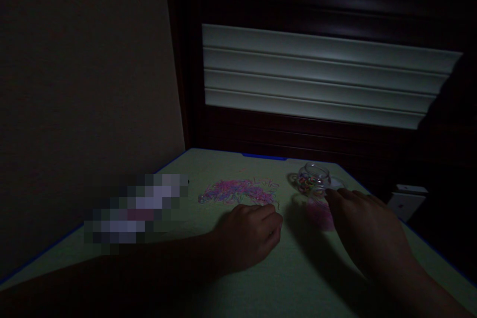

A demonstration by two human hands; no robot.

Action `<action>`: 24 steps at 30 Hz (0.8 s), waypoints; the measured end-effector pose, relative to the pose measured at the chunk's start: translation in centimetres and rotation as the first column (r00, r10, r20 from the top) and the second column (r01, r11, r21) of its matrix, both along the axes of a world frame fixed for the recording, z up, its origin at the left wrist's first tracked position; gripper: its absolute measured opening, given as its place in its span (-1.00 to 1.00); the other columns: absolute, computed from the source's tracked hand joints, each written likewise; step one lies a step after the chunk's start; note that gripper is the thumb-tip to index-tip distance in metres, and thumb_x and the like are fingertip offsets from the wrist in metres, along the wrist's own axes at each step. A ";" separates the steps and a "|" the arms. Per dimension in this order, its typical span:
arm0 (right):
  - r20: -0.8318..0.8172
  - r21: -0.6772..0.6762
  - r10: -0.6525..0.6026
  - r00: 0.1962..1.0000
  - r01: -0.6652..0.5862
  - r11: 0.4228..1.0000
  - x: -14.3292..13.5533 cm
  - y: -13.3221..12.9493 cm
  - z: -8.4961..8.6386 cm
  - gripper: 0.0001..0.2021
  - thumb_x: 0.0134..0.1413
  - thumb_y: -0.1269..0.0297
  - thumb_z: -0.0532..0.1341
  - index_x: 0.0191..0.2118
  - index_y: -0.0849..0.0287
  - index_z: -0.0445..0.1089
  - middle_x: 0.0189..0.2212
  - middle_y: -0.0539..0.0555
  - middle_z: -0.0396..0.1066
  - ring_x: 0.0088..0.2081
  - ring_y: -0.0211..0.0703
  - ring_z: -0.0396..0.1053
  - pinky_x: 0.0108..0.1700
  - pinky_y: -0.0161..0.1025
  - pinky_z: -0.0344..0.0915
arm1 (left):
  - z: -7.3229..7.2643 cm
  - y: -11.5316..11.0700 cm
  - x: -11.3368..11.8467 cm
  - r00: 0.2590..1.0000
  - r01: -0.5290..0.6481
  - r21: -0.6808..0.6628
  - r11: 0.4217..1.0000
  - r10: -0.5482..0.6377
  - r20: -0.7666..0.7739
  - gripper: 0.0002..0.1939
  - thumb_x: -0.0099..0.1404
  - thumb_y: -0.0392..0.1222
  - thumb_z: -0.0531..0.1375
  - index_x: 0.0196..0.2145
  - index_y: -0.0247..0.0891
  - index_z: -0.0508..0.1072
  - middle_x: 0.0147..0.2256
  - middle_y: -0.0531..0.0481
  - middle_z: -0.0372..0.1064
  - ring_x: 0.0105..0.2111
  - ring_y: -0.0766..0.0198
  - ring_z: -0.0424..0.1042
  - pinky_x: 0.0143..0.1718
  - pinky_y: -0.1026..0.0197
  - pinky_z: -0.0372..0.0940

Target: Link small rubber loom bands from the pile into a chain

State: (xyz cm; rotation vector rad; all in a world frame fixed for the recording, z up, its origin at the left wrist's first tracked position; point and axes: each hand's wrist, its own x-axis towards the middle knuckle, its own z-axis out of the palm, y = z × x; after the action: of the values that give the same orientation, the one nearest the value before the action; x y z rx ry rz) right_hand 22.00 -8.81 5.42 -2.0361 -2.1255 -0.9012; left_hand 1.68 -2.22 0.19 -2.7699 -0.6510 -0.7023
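My left hand (253, 233) is closed low over the table, just in front of a loose pile of thin pink, purple and blue elastic bands (238, 191). Its fingers are curled, and whatever they hold is hidden. To the right, my right hand (367, 228) curls around the right side of a clear jar (318, 216) with pink bands showing through it. The fingertips reach the jar's upper edge; the thumb is out of sight. Close behind stands an open round glass jar (315, 174) holding colourful hair ties (306, 183).
The light-coloured table (268, 278) has a blue edge, with a wall on the left and dark slatted panelling behind. A blurred-out pale item (149, 203) lies at the left. A white box (406, 202) stands beyond the right edge. A pale disc (338, 184) lies beside the glass jar.
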 end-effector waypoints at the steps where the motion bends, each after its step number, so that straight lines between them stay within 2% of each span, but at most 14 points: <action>1: -0.014 0.008 0.016 1.000 -0.016 1.000 -0.1 0.0 0.0 -0.77 -0.03 0.56 0.03 -0.30 0.22 0.37 -0.39 0.15 0.42 -0.39 -0.01 0.36 -0.35 -0.14 0.15 | 0.0 0.0 0.0 1.000 -0.001 0.001 1.000 0.001 0.001 -0.82 0.28 -0.26 -0.07 -0.38 -0.25 0.30 -0.45 0.05 0.25 -0.50 0.35 0.24 -0.50 0.26 0.12; 5: -0.126 -0.009 0.138 0.982 -0.141 0.990 -0.5 0.3 -0.6 -0.83 0.05 0.42 0.05 -0.31 0.15 0.37 -0.39 0.10 0.41 -0.38 -0.05 0.35 -0.36 -0.18 0.15 | -0.1 0.0 0.0 1.000 -0.007 -0.003 1.000 0.007 0.002 -0.83 0.29 -0.25 -0.07 -0.36 -0.25 0.30 -0.44 0.05 0.25 -0.49 0.34 0.25 -0.50 0.26 0.13; 10: -0.356 -0.123 0.289 0.889 -0.351 0.928 -1.2 0.7 -1.8 -0.81 0.02 0.48 0.02 -0.43 0.11 0.34 -0.48 0.00 0.37 -0.45 -0.23 0.32 -0.43 -0.33 0.11 | -0.4 0.2 0.1 1.000 -0.019 -0.022 1.000 0.019 -0.002 -0.84 0.28 -0.24 -0.06 -0.35 -0.24 0.30 -0.43 0.05 0.25 -0.48 0.33 0.26 -0.49 0.26 0.14; 15: -0.431 -0.191 0.268 0.861 -0.378 0.906 -1.5 0.7 -1.9 -0.83 -0.11 0.53 0.04 -0.51 0.15 0.30 -0.50 0.00 0.35 -0.51 -0.30 0.27 -0.49 -0.37 0.05 | -0.2 0.0 0.1 0.998 -0.058 -0.058 0.997 0.056 -0.030 -0.84 0.28 -0.25 -0.06 -0.36 -0.25 0.29 -0.42 0.05 0.25 -0.47 0.34 0.27 -0.46 0.26 0.14; 24: -0.468 -0.189 0.287 0.836 -0.412 0.891 -1.0 0.7 -2.5 -0.82 -0.09 0.50 0.03 -0.46 0.15 0.34 -0.48 0.03 0.37 -0.51 -0.29 0.27 -0.49 -0.35 0.04 | -0.2 1.4 -0.8 0.989 -0.149 -0.149 0.978 0.143 -0.048 -0.84 0.28 -0.29 -0.07 -0.37 -0.26 0.27 -0.40 0.04 0.24 -0.42 0.32 0.27 -0.40 0.26 0.17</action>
State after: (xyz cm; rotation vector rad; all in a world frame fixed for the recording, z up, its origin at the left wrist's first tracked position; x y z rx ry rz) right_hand 21.00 -8.10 2.95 -1.6389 -2.3406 -0.0804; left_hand 0.91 -0.84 0.03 -2.8268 -0.9260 -0.5928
